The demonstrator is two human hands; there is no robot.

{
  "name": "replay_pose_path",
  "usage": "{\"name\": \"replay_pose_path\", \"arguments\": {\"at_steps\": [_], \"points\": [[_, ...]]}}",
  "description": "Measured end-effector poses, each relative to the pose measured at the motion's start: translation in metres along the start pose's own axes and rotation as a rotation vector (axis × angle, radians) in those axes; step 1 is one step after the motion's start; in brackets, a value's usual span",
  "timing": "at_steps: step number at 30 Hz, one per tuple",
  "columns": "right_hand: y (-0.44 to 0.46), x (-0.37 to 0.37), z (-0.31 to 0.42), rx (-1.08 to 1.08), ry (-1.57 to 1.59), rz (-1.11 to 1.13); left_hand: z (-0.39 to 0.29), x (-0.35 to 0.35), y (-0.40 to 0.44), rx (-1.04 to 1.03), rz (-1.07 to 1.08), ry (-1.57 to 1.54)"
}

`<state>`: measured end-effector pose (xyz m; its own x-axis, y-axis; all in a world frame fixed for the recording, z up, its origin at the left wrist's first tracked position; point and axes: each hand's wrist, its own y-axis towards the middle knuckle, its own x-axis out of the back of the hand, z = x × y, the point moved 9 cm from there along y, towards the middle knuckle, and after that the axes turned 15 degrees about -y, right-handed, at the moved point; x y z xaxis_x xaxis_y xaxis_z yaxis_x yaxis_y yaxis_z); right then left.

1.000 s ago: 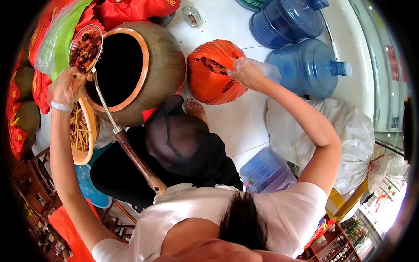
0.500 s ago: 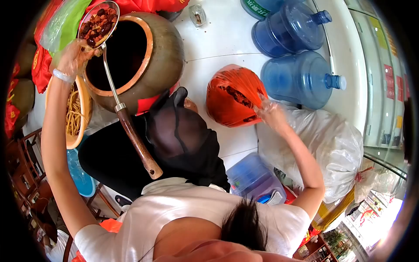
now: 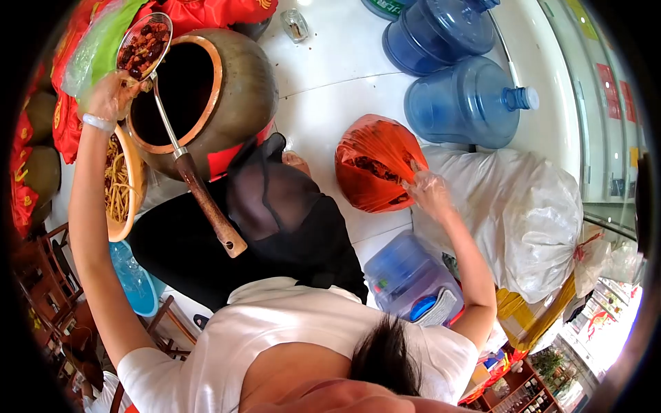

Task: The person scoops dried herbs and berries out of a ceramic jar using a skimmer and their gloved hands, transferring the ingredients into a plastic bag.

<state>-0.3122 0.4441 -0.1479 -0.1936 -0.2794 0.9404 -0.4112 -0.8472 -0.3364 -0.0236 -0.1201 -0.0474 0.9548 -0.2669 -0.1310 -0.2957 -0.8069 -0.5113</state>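
My left hand, in a clear plastic glove, is closed around the neck of a skimmer near its bowl. The wire bowl holds dark red dates and small red bits, above the left rim of a wide-mouthed brown jar. Its wooden handle slants down over my black-clad lap. On my right side, my right hand, also gloved, grips the gathered top of a red plastic bag with dark contents. The bag appears to rest on the white floor.
A basin of long yellowish roots stands left of the jar. Blue water bottles and a big white sack line the right. A clear plastic container sits by my right side; a small glass is beyond the jar.
The view has shifted slightly. My right hand and the red bag have moved a little toward me and away from the jar. My left hand keeps hold of the skimmer beside the jar's mouth.
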Motion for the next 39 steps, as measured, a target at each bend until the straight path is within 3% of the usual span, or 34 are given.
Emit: {"name": "replay_pose_path", "arguments": {"at_steps": [2, 4, 8, 11, 13, 17, 20, 22, 26, 29, 31, 33, 34, 36, 37, 39], "points": [[0.007, -0.012, 0.004, 0.058, -0.152, 0.043, 0.001, -0.011, -0.015, 0.000, 0.029, -0.074], [0.012, 0.003, 0.035, 0.293, -0.412, -0.235, -0.004, -0.010, -0.015, -0.028, 0.013, -0.041], [0.027, 0.001, 0.043, 0.238, -0.429, -0.165, -0.005, -0.001, 0.002, -0.033, 0.092, 0.011], [0.029, 0.003, 0.057, 0.341, -0.389, -0.309, -0.004, 0.005, 0.011, -0.007, 0.090, 0.011], [0.045, -0.009, 0.037, 0.044, -0.012, -0.041, 0.000, 0.009, 0.014, 0.018, 0.071, -0.004], [0.050, -0.009, 0.038, -0.098, 0.118, 0.142, 0.006, -0.001, 0.007, 0.051, 0.183, -0.026], [0.052, 0.017, 0.065, 0.010, -0.060, 0.153, 0.008, -0.005, 0.004, 0.068, 0.227, -0.014], [0.056, 0.014, 0.072, 0.133, -0.449, 0.185, 0.004, 0.001, 0.008, -0.015, 0.168, 0.002], [0.057, -0.019, 0.038, -0.038, -0.208, 0.165, 0.012, 0.009, 0.034, 0.057, 0.219, -0.078], [0.026, -0.054, -0.001, 0.292, -0.212, -0.031, 0.005, 0.009, 0.024, 0.048, 0.205, -0.041], [0.012, -0.033, 0.005, 0.373, -0.299, -0.214, 0.001, 0.011, 0.019, 0.033, 0.183, -0.057], [0.003, -0.035, -0.042, -0.486, 0.195, 0.446, -0.003, -0.002, 0.000, 0.035, 0.152, -0.044], [0.003, -0.031, -0.040, -0.492, 0.194, 0.451, -0.003, 0.005, 0.009, 0.041, 0.155, -0.044], [0.011, -0.017, -0.027, -0.235, 0.061, 0.369, 0.001, 0.005, 0.031, 0.060, 0.208, -0.042], [0.013, -0.030, -0.035, -0.259, 0.058, 0.372, -0.003, 0.009, 0.032, 0.002, 0.142, -0.024], [0.029, -0.058, -0.031, -0.067, -0.048, 0.268, 0.004, 0.007, 0.036, 0.094, 0.197, -0.024]]}}
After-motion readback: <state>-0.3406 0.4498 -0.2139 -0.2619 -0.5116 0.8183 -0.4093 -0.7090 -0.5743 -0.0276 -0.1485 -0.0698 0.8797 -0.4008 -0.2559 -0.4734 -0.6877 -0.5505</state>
